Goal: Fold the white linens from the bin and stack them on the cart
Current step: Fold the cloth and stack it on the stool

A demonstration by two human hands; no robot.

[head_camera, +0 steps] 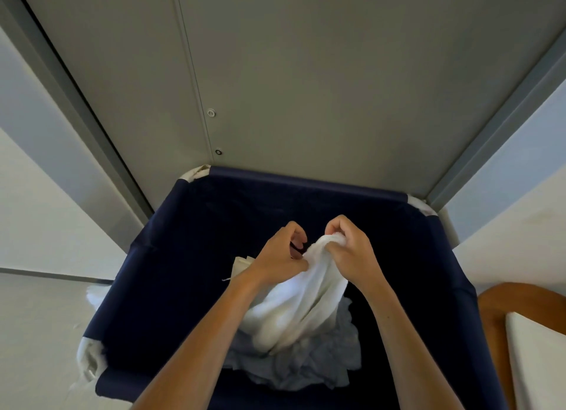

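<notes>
Grey panelled wall behind navy fabric bin (190,226). Left hand (280,253) and right hand (346,250) pinch bunched white towel (300,305) above bin, fingers clamped on top edge. Soft, light, floppy; grip corners.

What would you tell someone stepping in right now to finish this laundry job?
Left hand: pinches the white towel near its top edge.
Right hand: fingers curled round the towel's bunched top.
The towel hangs from both hands over the navy bin, its lower end reaching the crumpled linens at the bottom.
Done: one towel lifted, not yet folded.
Left: fold it, stack it, then do the rest in the bin. The cart is not clearly in view; a brown-edged white surface shows at the right edge.
</notes>
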